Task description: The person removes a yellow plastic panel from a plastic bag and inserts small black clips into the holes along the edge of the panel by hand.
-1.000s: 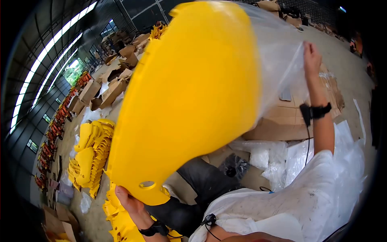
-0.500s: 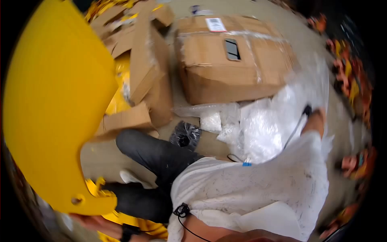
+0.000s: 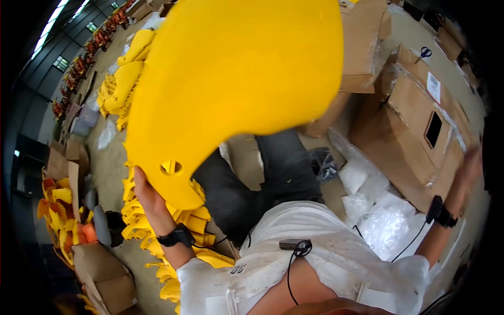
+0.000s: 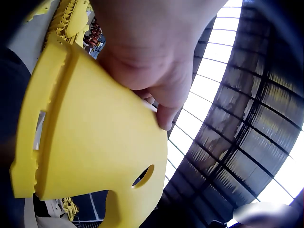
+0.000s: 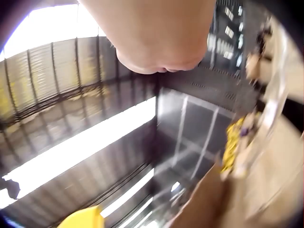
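Observation:
A large curved yellow plastic panel (image 3: 236, 79), with an oval hole near its narrow end, stands raised in front of the body in the head view. My left hand (image 3: 151, 202) grips its lower left edge beside that hole. In the left wrist view the thumb (image 4: 165, 116) lies along the panel's rim, and the other fingers are mostly hidden. Far to the right, my right hand (image 3: 470, 165) is blurred beside a cardboard box (image 3: 409, 131), with nothing visible in its grasp. The right wrist view shows mainly the heel of that hand.
A phone (image 3: 434, 129) lies on the cardboard box, and blue-handled scissors (image 3: 424, 53) are behind it. Clear plastic wrapping (image 3: 386, 220) covers the floor at right. Stacked yellow parts (image 3: 128, 79) stand at left, with more yellow pieces (image 3: 168, 278) beside the left arm.
The clear plastic bag has come off the panel, pulled rightward by the right hand, which no longer visibly holds it. The left hand keeps its grip on the panel. The head view has swung.

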Action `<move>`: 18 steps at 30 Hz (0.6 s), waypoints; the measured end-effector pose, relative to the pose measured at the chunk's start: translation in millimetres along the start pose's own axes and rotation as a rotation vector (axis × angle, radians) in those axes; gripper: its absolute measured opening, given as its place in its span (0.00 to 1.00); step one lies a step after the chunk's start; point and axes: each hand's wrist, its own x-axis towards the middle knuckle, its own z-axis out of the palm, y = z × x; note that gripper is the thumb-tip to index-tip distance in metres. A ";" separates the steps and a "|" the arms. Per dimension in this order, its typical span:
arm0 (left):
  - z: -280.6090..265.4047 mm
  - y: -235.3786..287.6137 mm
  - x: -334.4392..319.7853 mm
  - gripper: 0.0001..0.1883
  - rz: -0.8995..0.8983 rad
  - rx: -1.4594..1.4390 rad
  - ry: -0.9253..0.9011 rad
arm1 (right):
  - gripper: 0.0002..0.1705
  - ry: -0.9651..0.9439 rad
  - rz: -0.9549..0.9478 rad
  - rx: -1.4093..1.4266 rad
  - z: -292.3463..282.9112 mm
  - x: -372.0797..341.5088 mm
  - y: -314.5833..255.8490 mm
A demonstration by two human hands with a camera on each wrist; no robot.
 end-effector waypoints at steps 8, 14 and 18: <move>-22.2 -8.6 -94.1 0.22 -0.340 0.061 0.258 | 0.18 -1.164 1.028 0.793 241.3 -214.0 -156.1; -11.6 -14.5 -91.1 0.21 -0.516 0.275 0.333 | 0.10 -1.320 1.653 0.930 274.6 -262.8 -160.4; -17.9 -17.0 -73.5 0.23 -0.581 0.413 0.360 | 0.09 -1.418 1.713 0.817 278.1 -292.0 -160.5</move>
